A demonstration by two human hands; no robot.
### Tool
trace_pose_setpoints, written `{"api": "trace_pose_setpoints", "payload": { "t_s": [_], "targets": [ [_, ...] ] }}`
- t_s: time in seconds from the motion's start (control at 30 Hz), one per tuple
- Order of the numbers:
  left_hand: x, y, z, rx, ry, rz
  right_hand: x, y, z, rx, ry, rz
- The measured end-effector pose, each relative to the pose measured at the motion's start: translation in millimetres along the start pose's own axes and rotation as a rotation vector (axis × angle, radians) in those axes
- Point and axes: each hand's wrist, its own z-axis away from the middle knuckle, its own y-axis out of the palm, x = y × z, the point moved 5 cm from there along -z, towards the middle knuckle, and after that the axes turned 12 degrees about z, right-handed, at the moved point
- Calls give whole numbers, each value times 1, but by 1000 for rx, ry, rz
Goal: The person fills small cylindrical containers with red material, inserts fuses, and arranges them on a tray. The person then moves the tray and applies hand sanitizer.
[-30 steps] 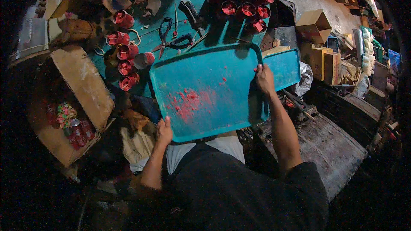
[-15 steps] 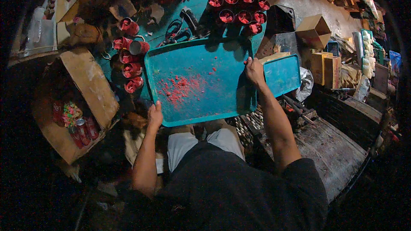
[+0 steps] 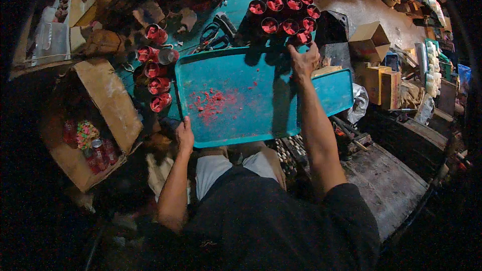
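A teal rectangular tray [image 3: 241, 113] lies in front of me, with red crumbs and powder [image 3: 215, 105] scattered on its left half. At its near left corner, my left hand [image 3: 185, 135] is closed on the rim, thumb on top. My right hand [image 3: 304, 61] is off the tray, beyond its far right corner, with thumb and fingers apart just below the nearest cup of red chunks [image 3: 304, 36]. Whether the fingertips touch that cup cannot be made out. Several more cups of red chunks [image 3: 289, 26] stand grouped behind it. Another row of red cups [image 3: 159, 86] lines the tray's left side.
Scissors [image 3: 219, 32] lie behind the tray on the teal tabletop. A smaller teal tray [image 3: 334, 90] sits to the right. An open cardboard box [image 3: 108, 95] with bottles stands at left, and another cardboard box [image 3: 370, 42] at right.
My right hand has let go of the tray's right rim and moved forward to the nearest cup. My left hand stays on the tray. The view has shifted slightly.
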Motion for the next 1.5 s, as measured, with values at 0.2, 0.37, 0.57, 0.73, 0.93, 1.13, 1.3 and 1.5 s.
{"api": "trace_pose_setpoints", "payload": {
  "t_s": [0.2,0.37,0.57,0.73,0.93,1.13,1.3,1.5],
  "targets": [
    [-19,-22,23,-25,170,-58,3,10,-7,-34,58,-150],
    [-19,-22,22,-21,212,-213,7,-31,33,96,-68,-349],
    [-47,-17,14,-14,393,-236,2,-2,48,83,-29,-398],
    [-72,-14,7,36,299,-197,12,0,30,72,-61,-370],
    [-70,-5,-11,39,434,-327,-13,-17,22,178,-29,-391],
    [-262,50,33,56,853,-235,-73,-14,-50,230,-74,-367],
    [-351,173,-19,-87,1016,-12,-47,24,-98,474,-244,-410],
    [-364,225,-50,-305,893,-77,-17,35,-96,299,-314,-513]
  ]
}}
